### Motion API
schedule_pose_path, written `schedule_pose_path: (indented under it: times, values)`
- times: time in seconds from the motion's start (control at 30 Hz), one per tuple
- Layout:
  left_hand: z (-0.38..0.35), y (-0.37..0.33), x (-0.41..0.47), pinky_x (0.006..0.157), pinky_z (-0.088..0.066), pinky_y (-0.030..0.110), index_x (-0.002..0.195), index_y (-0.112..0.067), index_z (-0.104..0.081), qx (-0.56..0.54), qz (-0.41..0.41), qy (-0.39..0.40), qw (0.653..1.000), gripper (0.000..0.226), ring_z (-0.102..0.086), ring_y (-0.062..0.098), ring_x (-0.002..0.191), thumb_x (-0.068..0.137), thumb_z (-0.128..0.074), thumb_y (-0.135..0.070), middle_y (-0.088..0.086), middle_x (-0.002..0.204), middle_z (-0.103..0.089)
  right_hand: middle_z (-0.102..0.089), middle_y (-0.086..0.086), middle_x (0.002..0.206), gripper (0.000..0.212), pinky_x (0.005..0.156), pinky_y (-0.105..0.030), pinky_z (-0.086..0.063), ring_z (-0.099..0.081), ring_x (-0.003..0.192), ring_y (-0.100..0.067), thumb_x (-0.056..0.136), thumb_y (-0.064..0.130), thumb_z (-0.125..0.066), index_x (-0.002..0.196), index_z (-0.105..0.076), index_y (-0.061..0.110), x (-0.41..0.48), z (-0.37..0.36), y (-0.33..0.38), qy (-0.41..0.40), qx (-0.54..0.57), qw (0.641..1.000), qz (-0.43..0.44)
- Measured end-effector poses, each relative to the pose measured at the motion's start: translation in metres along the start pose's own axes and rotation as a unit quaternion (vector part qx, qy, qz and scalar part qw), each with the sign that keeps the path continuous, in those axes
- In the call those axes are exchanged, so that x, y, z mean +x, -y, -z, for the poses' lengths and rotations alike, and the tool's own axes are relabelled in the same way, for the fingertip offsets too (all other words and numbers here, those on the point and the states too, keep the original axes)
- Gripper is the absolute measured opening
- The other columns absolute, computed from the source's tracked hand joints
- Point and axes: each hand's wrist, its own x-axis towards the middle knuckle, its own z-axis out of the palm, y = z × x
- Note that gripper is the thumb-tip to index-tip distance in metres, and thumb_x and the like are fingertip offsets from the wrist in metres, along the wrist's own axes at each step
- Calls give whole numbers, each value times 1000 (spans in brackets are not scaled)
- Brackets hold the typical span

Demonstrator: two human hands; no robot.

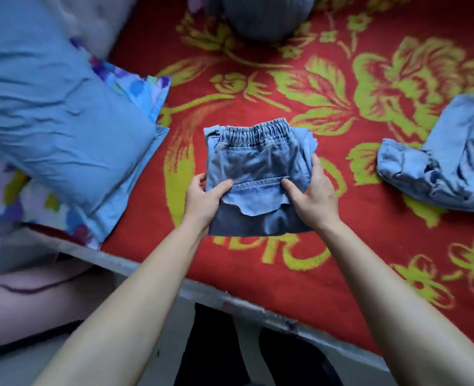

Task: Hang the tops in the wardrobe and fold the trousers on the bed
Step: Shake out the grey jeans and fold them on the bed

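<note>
- Folded denim trousers [258, 174] lie on the red bedspread [341, 246], right of the blue pillow [63, 121].
- Left hand [205, 199] grips their left edge — right hand [314, 193] their right edge, fingers curled round.

A home bedroom; red bed blanket with yellow-green flowers [327, 268] across the mattress; plain blue fabric pillow [63, 129] at its left edge.

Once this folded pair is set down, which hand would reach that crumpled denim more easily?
Probably the right. The right hand grips the folded trousers on the side nearer the crumpled denim, which lies to the right; the left hand would have to cross over.
</note>
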Motion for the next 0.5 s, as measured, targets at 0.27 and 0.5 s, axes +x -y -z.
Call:
schedule_pose_path:
  times: [0.27, 0.5]
  values:
    - [77, -67, -132, 76, -58, 29, 128, -8, -51, -102, -70, -57, 991, 56, -72, 14, 92, 79, -78, -8, 4, 109, -70, -54, -1, 142, 75, 110, -44, -42, -54, 128, -18, 86, 25, -75, 150, -37, 21, -62, 83, 94, 102, 201, 974, 26]
    - [172, -71, -257, 109, -41, 46, 125, 1, -64, -260, 10, 47, 964, 47, -59, 37, 114, 83, -69, -20, 22, 128, -62, -69, -3, 118, 70, 72, -31, -57, -73, 96, -18, 83, 1, -62, 142, -46, 35, -150, 121, 155, 243, 357, 902, -26]
